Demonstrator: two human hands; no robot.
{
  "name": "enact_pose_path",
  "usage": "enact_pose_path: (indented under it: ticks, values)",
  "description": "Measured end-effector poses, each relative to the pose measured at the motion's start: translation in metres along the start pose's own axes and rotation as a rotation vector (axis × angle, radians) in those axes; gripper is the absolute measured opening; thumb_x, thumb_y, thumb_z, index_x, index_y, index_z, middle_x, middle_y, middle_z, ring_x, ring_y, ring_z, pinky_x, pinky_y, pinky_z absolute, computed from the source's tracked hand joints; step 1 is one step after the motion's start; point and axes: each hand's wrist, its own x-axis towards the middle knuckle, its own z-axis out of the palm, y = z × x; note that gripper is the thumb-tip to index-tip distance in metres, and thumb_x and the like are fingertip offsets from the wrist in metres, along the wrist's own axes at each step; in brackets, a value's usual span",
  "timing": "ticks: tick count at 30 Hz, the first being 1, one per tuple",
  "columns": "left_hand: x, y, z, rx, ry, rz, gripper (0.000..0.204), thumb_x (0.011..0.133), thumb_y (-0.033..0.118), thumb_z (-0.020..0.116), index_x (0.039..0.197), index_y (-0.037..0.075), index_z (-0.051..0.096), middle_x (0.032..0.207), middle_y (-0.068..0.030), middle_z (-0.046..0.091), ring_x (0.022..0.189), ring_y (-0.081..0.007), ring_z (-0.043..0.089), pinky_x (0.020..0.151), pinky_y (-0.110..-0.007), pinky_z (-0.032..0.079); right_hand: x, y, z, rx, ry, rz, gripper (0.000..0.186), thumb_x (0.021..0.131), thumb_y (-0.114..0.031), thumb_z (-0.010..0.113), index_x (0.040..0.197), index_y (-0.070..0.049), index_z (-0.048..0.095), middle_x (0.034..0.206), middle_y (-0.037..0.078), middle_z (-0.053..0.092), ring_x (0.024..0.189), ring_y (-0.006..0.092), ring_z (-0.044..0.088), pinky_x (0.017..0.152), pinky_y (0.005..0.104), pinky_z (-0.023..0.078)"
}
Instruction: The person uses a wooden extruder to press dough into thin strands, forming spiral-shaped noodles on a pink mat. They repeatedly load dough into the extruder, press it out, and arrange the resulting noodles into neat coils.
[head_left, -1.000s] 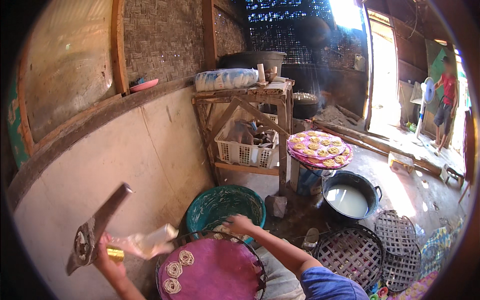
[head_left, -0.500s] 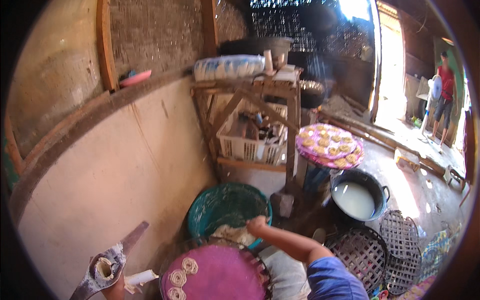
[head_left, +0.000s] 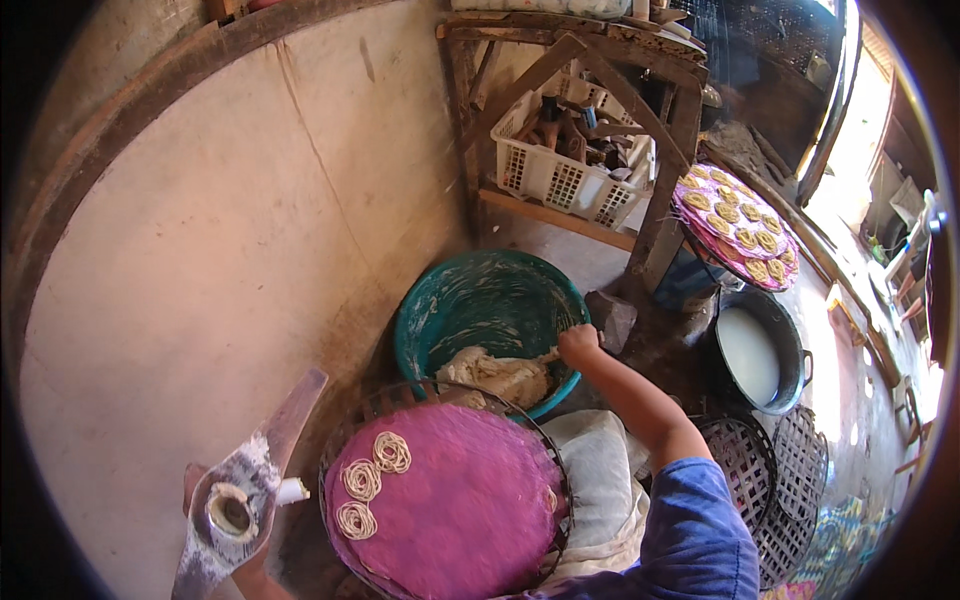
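Beside pale wall (head_left: 190, 230), gripping floury press (head_left: 254, 474) with left fingers (head_left: 192, 484); with nearer right fingers (head_left: 574, 341), seemingly pinching dough (head_left: 490, 373) leftward in teal basin (head_left: 430, 305).

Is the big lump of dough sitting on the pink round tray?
No, the lump of dough lies in the green basin, while the pink round tray bears coiled noodle nests.

Right arm (head_left: 645, 400) extended forward and leftward, elbow bent, right grip (head_left: 580, 345) balled into a fist; left grip (head_left: 194, 484) lower left, mostly hidden, curled, left forearm (head_left: 258, 580) just visible near bottom edge
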Motion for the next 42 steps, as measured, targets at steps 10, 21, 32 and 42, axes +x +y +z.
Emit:
enact_pose_path:
  ticks: [10, 21, 32, 42]
  values:
    - [-0.005, -0.003, 0.003, 0.017, -0.094, 0.001, 0.041, 0.068, 0.029, 0.078, 0.089, 0.006, 0.052, 0.081, -0.0109, 0.050, 0.074, -0.0320, 0.051, 0.064, -0.045, 0.040, 0.037, -0.044, 0.018, 0.373, -0.058, 0.002, 0.028, 0.077, -0.022, 0.058, 0.095, -0.005, 0.072, 0.102, 0.017, 0.070, 0.095, 0.0312, 0.068, 0.079, 0.0423, 0.054]
    - [0.008, -0.006, 0.040, -0.102, -0.213, 0.033, 0.038, 0.068, 0.027, 0.079, 0.090, 0.010, 0.054, 0.081, -0.0082, 0.052, 0.076, -0.0321, 0.052, 0.066, -0.046, 0.041, -0.037, -0.005, -0.046, 0.417, 0.054, 0.001, 0.025, 0.081, -0.023, 0.054, 0.092, -0.011, 0.073, 0.092, 0.017, 0.070, 0.086, 0.0343, 0.068, 0.073, 0.0447, 0.054]
    - [0.070, 0.069, 0.067, -0.491, -0.306, 0.292, 0.033, 0.066, 0.026, 0.076, 0.081, 0.008, 0.052, 0.072, -0.0136, 0.051, 0.070, -0.0356, 0.055, 0.059, -0.046, 0.043, -0.249, 0.089, -0.299, 0.848, 0.132, -0.647, 0.028, 0.090, -0.023, 0.063, 0.115, -0.009, 0.066, 0.091, 0.011, 0.070, 0.078, 0.0233, 0.067, 0.071, 0.0362, 0.051]
    - [0.069, 0.111, 0.029, -0.501, -0.233, 0.240, 0.041, 0.069, 0.038, 0.077, 0.082, 0.010, 0.049, 0.068, -0.0104, 0.054, 0.065, -0.0321, 0.060, 0.056, -0.042, 0.048, -0.329, -0.018, -0.317, -0.002, 0.891, -0.676, 0.037, 0.080, -0.020, 0.065, 0.116, -0.013, 0.066, 0.075, 0.001, 0.060, 0.067, 0.0137, 0.061, 0.057, 0.0317, 0.047]
